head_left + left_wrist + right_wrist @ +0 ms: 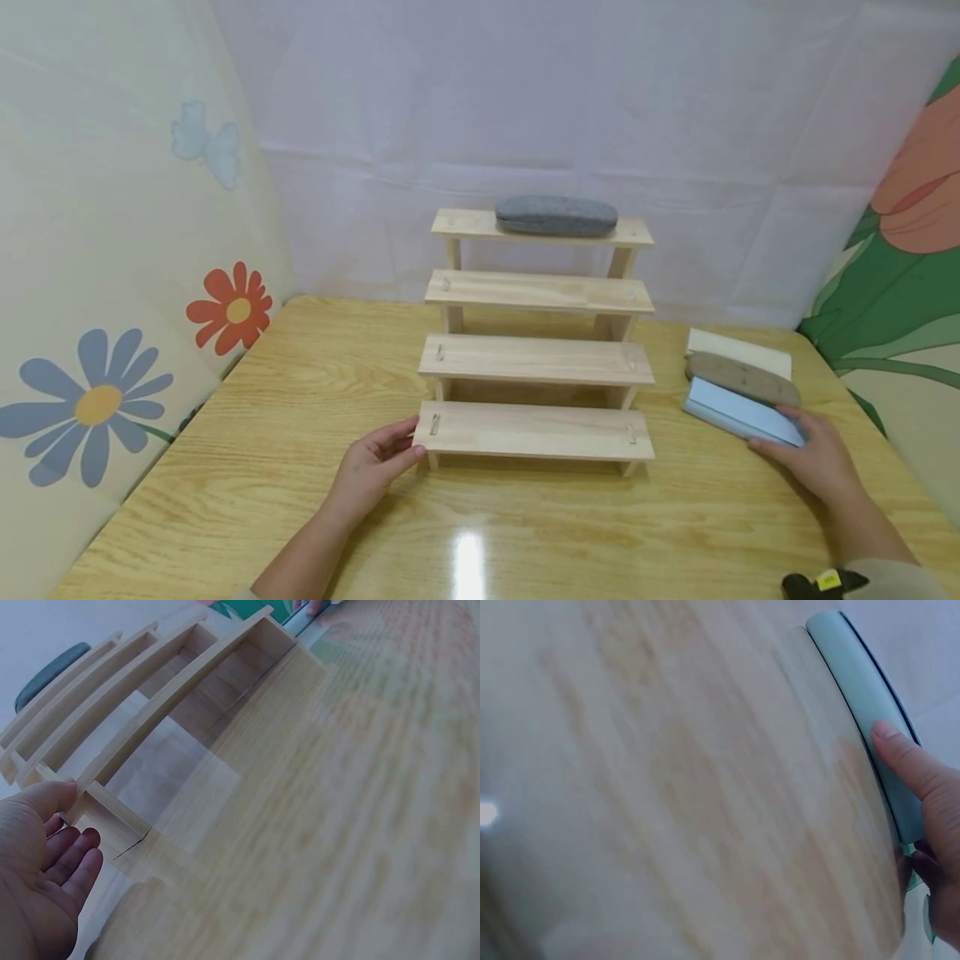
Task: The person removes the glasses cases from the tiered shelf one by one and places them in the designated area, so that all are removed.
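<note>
A pale wooden stand with stepped shelves (pixel 532 431) occupies the middle of the table. My left hand (pixel 366 468) pinches the left end of its lowest shelf; in the left wrist view the thumb (pixel 46 798) lies against the shelf corner and the other fingers curl loosely. On the top shelf rests a grey glasses case (pixel 557 215). Over at the right, my right hand (pixel 821 457) grips the near end of a light blue glasses case (pixel 738 410) lying on the table. Its thumb (pixel 904 754) presses the case's side in the right wrist view.
Directly behind the blue case lie a brown case (pixel 742 379) and a cream case (pixel 738 350), close together. The wooden table (pixel 300 392) is bordered by a white cloth (pixel 360 208) at the back and flower-printed sheets on both sides.
</note>
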Motion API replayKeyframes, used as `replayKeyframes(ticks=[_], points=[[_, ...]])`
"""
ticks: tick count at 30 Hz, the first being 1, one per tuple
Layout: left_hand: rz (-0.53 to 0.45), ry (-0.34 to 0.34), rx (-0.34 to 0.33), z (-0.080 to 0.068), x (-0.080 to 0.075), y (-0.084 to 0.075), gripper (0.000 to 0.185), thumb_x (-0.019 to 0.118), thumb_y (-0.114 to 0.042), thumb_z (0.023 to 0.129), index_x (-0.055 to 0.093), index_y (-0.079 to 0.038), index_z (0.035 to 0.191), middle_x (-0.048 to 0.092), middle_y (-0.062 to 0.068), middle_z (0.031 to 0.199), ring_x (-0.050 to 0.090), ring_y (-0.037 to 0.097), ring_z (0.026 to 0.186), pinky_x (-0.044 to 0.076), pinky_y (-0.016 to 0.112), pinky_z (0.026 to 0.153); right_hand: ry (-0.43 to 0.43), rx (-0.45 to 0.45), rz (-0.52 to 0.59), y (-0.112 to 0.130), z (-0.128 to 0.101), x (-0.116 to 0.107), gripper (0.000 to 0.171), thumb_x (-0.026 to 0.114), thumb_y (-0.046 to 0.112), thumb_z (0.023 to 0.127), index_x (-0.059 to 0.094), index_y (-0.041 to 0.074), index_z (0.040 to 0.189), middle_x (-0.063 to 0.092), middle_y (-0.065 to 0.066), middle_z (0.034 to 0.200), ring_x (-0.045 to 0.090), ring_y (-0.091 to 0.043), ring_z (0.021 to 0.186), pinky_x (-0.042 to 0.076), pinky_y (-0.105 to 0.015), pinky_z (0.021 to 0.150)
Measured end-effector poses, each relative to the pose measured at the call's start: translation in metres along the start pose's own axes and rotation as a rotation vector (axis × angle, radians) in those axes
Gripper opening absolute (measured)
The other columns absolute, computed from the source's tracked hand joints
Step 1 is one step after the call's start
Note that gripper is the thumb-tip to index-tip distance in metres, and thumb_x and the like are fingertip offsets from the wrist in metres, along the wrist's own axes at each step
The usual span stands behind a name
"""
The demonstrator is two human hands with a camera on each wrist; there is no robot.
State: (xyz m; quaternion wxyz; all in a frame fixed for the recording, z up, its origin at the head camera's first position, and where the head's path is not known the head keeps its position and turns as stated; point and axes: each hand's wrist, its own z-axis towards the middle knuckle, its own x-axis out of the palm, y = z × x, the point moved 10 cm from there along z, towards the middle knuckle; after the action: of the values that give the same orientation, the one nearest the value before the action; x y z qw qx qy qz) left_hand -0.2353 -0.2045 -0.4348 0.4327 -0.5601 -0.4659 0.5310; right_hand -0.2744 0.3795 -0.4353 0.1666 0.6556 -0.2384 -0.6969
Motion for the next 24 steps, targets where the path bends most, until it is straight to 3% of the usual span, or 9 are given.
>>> replayKeyframes(ticks=[24], points=[[0.012, -0.008, -0.001, -0.0005, -0.0003, -0.0010, 0.046, 0.070, -0.008, 0.090, 0.056, 0.003, 0.132, 0.058, 0.021, 0.136, 0.061, 0.000, 0.098, 0.054, 0.014, 0.085, -0.077, 0.087, 0.037, -0.0082, 0.0075, -0.0074, 0.089, 0.065, 0.048, 0.090, 0.029, -0.011, 0.146, 0.025, -0.046, 0.143, 0.024, -0.063, 0.130, 0.025, -0.071, 0.107]])
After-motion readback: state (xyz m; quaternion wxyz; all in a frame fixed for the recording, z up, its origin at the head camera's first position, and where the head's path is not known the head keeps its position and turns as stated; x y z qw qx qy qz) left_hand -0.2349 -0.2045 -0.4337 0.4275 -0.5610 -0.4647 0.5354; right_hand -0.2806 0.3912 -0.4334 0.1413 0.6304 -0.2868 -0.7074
